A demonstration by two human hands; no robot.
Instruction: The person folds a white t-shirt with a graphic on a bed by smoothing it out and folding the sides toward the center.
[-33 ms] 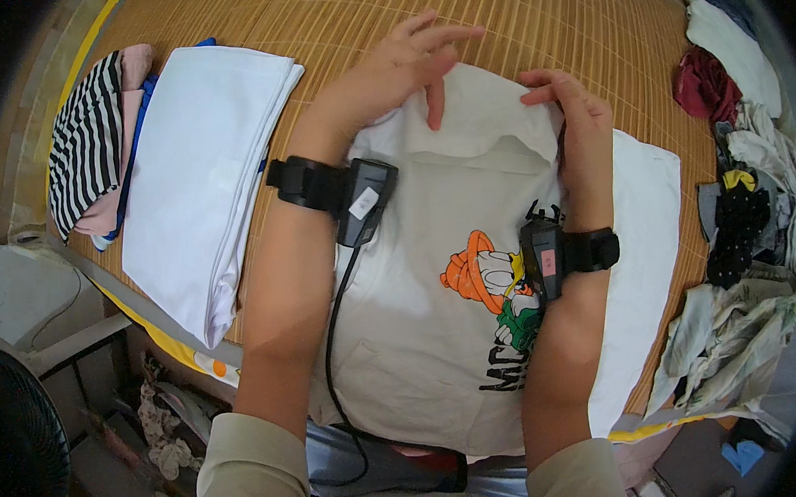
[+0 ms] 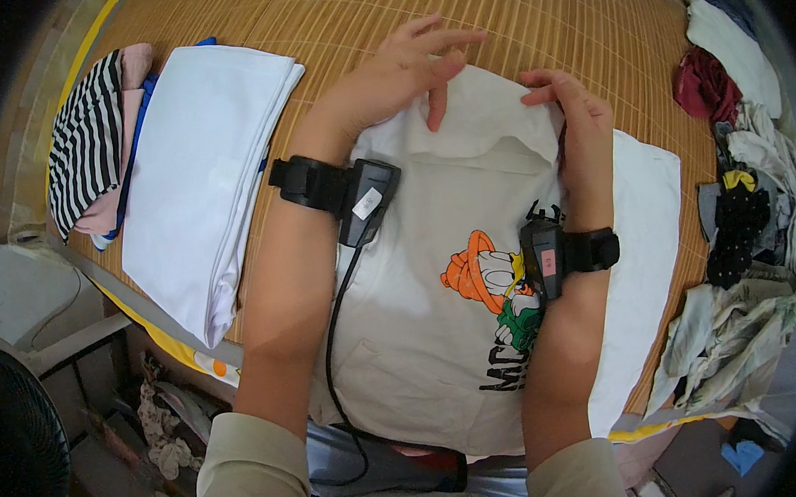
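Note:
A beige sweatshirt (image 2: 412, 330) lies in front of me, with a cartoon duck in an orange hat printed on it. Its far end has a hood-like flap with a wavy fold. Over the flap's far left edge is my left hand (image 2: 401, 75), fingers spread and thumb pointing down against the cloth. My right hand (image 2: 582, 123) rests along the far right edge, its fingers bent in over the corner and slightly apart; its thumb is hidden. White folded cloth (image 2: 639, 234) shows beyond the right side of the sweatshirt.
Folded white cloth (image 2: 196, 151) lies at the left, beside a striped black-and-white piece (image 2: 86, 144) and pink cloth. A bamboo mat (image 2: 311, 17) covers the table. Heaped clothes (image 2: 758, 181) line the right edge. A black cable (image 2: 329, 344) hangs from the left wrist's device.
My left hand has shifted very slightly to the right over the flap. The right hand and the sweatshirt look the same.

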